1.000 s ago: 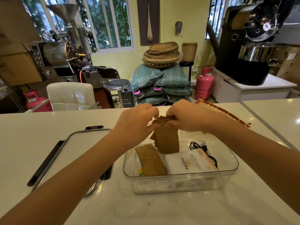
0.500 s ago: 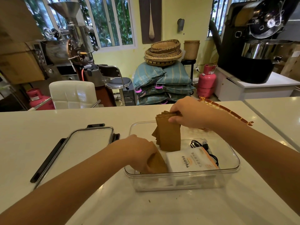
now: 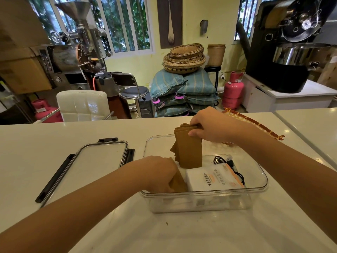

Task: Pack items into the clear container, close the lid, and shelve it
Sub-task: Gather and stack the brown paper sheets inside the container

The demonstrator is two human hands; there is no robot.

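Centrally on the white bench [image 3: 109, 234]: a clear container [image 3: 204, 201], rectangular, lid off, open side up. Right hand [image 3: 211, 126] above its far half, clenched on the top edge of a stack of brown paper pouches [image 3: 189, 152], thumb in front, fingers behind; stack hanging upright, slightly fanned, lower ends down inside the container near its middle. Left hand [image 3: 160, 174] reaching down into the near-left corner of the container, fingers curled against a brown pouch [image 3: 179, 181] lying or leaning there; cannot tell whether gripping it or only pressing on it, fingertips hidden behind the hand and the wall.

Inside too, to the right of that pouch: a white packet [image 3: 213, 178] with orange trim and dark printed characters, lying flat, just beside the pouch. Behind and right of the packet, a coiled black cable [image 3: 229, 163] with a plug end, partly tucked under the packet's far edge.

Left of the container, well clear of it: the clear lid [image 3: 98, 157], flat on the bench, black latches folded out along its sides. Far right on the bench, behind the right forearm: a brown patterned strip [image 3: 255, 123], lying diagonally.

Beyond the bench: a white padded chair [image 3: 82, 105], stacked woven baskets [image 3: 184, 59] on blue-green sacks [image 3: 184, 88], a pink gas cylinder [image 3: 233, 90].
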